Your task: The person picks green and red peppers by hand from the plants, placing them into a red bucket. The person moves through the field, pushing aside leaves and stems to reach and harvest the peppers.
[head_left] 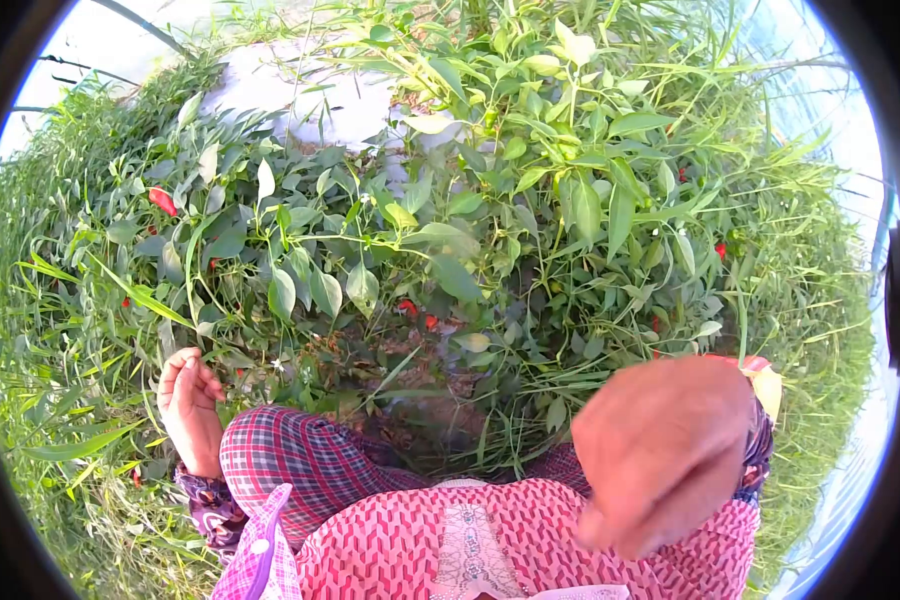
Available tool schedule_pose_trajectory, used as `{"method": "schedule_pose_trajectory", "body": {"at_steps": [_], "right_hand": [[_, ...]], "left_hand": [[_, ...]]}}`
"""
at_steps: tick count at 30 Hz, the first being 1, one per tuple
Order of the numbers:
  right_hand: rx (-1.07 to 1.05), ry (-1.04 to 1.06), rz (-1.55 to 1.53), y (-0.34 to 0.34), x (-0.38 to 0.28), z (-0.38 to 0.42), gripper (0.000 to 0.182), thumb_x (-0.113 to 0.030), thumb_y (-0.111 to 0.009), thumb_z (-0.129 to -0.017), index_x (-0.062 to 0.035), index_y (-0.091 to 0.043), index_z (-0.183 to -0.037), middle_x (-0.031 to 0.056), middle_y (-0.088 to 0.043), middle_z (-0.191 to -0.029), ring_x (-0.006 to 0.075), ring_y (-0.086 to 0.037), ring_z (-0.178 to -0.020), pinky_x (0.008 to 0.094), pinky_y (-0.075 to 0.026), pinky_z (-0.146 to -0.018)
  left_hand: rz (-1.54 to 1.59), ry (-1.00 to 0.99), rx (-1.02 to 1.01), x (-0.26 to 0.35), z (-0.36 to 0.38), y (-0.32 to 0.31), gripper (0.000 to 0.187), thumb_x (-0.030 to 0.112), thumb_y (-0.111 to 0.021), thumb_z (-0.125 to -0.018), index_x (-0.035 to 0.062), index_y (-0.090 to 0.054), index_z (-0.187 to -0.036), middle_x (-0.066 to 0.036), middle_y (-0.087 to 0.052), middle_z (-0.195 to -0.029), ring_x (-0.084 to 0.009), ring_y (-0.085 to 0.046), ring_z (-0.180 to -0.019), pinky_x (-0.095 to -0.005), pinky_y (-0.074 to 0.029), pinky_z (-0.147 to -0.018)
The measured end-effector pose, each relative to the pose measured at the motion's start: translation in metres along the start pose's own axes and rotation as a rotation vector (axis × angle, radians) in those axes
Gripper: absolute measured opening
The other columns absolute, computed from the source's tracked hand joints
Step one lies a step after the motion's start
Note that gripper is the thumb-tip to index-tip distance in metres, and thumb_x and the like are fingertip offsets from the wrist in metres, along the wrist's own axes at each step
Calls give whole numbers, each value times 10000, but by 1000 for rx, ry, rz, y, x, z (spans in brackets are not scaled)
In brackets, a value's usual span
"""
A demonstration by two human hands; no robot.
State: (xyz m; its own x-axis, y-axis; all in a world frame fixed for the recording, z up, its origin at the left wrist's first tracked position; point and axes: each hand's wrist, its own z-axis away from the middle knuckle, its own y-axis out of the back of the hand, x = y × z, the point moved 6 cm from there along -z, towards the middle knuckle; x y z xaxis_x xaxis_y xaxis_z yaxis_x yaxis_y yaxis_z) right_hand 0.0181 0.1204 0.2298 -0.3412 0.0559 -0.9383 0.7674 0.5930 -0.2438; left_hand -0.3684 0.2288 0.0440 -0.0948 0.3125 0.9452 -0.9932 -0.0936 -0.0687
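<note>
Red peppers hang among green pepper plants (450,240): one red pepper (162,201) on the left, a second red pepper (408,307) near the middle and another small red pepper (720,251) at the right. My left hand (192,405) is raised beside my left knee at the edge of the leaves, palm partly showing. Its fingers are loosely bent, with nothing visible in them. Close to the camera, my right hand (665,450) is in front of my right side. It looks curled, but motion smears its fingers and hides whatever may be in them.
My checked trouser knee (295,460) and pink patterned top (390,545) fill the bottom. Tall grass (820,330) grows on both sides. A pale sheet (300,95) lies behind the plants. Something red and yellow (762,383) shows behind my right wrist.
</note>
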Motion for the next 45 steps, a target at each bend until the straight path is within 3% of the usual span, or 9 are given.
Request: {"method": "schedule_pose_trajectory", "body": {"at_steps": [6, 9, 12, 15, 17, 21, 30, 38, 45], "right_hand": [[258, 275, -412, -22, -34, -25, 158, -85, -569, -895, -46, -721, -876, 25, -461, -495, 51, -316, -339, 186, -172, -340], [-408, 237, -651, -44, -30, -24, 167, -21, -677, -825, 98, -647, -937, 211, -645, -815, 245, -607, -636, 345, -438, -489], [555, 254, -416, -28, -23, -17, 136, -161, -666, -853, -41, -727, -828, -9, -426, -433, 73, -265, -285, 214, -139, -308], [-425, 283, -456, -10, -18, -26, 101, -35, -672, -823, 49, -650, -877, 221, -637, -817, 253, -609, -653, 363, -456, -505], [190, 51, 1120, 33, -5, -38, 101, -99, -655, -822, -10, -627, -859, 130, -630, -827, 290, -616, -705, 371, -513, -618], [347, -530, 2051, 143, 48, -13, 129, -128, -639, -774, -50, -604, -871, 120, -627, -830, 311, -622, -785, 400, -502, -679], [412, -644, 2068, 147, 41, -6, 242, -89, -662, -747, -64, -622, -985, 129, -645, -877, 326, -625, -826, 408, -505, -713], [86, 246, 991, -14, 90, -101, 195, 4, -700, -731, -19, -651, -918, 110, -655, -920, 252, -647, -771, 333, -521, -684], [495, -34, 349, 48, 156, -145, 126, -56, -603, -853, 2, -635, -959, 60, -657, -894, 114, -615, -822, 264, -494, -732]], "left_hand": [[55, 57, 37, -17, -11, 0, 293, 85, -526, -936, 15, -504, -1220, -42, -589, -870, -112, -573, -672, -235, -473, -543], [105, 118, 69, -35, -21, 8, 352, 119, -498, -951, 7, -461, -1283, -94, -546, -1118, -192, -584, -977, -298, -498, -806], [81, 140, 120, -35, -19, -2, 463, 101, -533, -913, -11, -383, -1336, -121, -545, -1137, -222, -583, -991, -338, -511, -783], [82, 153, 86, -31, -18, -9, 567, 100, -528, -913, -49, -266, -1394, -141, -549, -1134, -261, -587, -1039, -355, -520, -797], [89, 183, 60, -31, -17, -15, 664, 80, -529, -906, -75, -158, -1435, -181, -546, -1172, -299, -587, -1080, -370, -534, -804], [110, 223, 26, -40, -22, -13, 707, 60, -522, -907, -58, -89, -1452, -217, -523, -1222, -316, -591, -1069, -386, -544, -796], [-47, 136, -160, -52, -40, -28, 487, 50, -543, -886, 3, -407, -1352, -66, -625, -1046, -153, -650, -865, -261, -525, -683], [-232, 283, -275, -68, -59, -62, 330, 130, -636, -874, 3, -566, -1170, -23, -637, -871, -105, -577, -669, -247, -472, -612], [-1107, -803, -669, -9, -21, -153, 381, 157, -640, -765, 58, -572, -1127, -173, -624, -981, -339, -608, -932, -428, -499, -757]]}}
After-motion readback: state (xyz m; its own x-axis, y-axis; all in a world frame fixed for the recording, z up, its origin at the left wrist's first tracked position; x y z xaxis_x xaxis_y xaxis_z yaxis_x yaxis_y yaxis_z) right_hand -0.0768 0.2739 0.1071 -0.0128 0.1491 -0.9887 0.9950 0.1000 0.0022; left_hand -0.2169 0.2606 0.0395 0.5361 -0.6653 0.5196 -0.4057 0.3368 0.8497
